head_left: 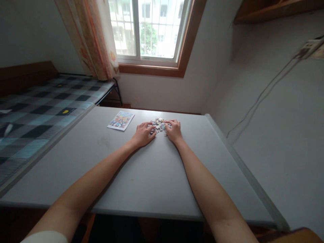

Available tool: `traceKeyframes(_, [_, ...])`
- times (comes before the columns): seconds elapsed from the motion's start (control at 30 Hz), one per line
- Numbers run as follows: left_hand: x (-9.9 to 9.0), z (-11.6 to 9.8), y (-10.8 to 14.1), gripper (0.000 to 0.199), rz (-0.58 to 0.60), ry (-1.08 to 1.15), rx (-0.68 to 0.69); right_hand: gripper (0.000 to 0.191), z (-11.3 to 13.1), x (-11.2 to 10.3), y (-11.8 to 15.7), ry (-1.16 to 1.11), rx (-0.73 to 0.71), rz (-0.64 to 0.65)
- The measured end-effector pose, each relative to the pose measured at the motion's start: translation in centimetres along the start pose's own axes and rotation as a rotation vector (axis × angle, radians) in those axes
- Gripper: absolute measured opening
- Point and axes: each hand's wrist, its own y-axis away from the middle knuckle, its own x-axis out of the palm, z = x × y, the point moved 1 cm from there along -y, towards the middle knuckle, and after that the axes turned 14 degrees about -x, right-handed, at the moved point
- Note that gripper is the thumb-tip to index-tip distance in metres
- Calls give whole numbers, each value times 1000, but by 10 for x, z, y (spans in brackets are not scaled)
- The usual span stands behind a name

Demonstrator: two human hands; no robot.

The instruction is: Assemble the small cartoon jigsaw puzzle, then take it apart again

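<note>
A heap of small jigsaw puzzle pieces [158, 124] lies toward the far side of the white table [141, 179]. My left hand [143, 134] rests at the heap's left edge, its fingers apart and touching the pieces. On the right edge, my right hand [173, 130] has its fingers curved over some pieces; whether a piece is pinched there is too small to make out. To the left of the heap lies a flat, colourful printed picture card [121, 120] with a white border.
Left of the table stands a bed [50, 101] with a checked cover. Beyond the table are a window [146, 30] and an orange patterned curtain [93, 37]. A cable [258, 99] hangs along the right wall beneath a wooden shelf [278, 13].
</note>
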Motion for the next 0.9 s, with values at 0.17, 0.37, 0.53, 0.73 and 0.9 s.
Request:
traceKeyframes(0.17, [1, 1, 0, 28, 1, -4, 3, 25, 7, -1, 2, 41, -56, 48])
traceKeyframes(0.37, [-1, 0, 0, 29, 2, 5, 0, 22, 20, -2, 6, 21, -309, 224])
traceKeyframes(0.53, [-3, -1, 0, 27, 3, 15, -3, 20, 25, -4, 7, 26, -348, 291])
traceKeyframes(0.73, [-2, 0, 0, 28, 15, 20, -17, 21, 24, -2, 6, 40, -319, 294])
traceKeyframes(0.9, [-1, 0, 0, 31, 10, 4, -15, 25, 20, -3, 3, 28, -260, 198])
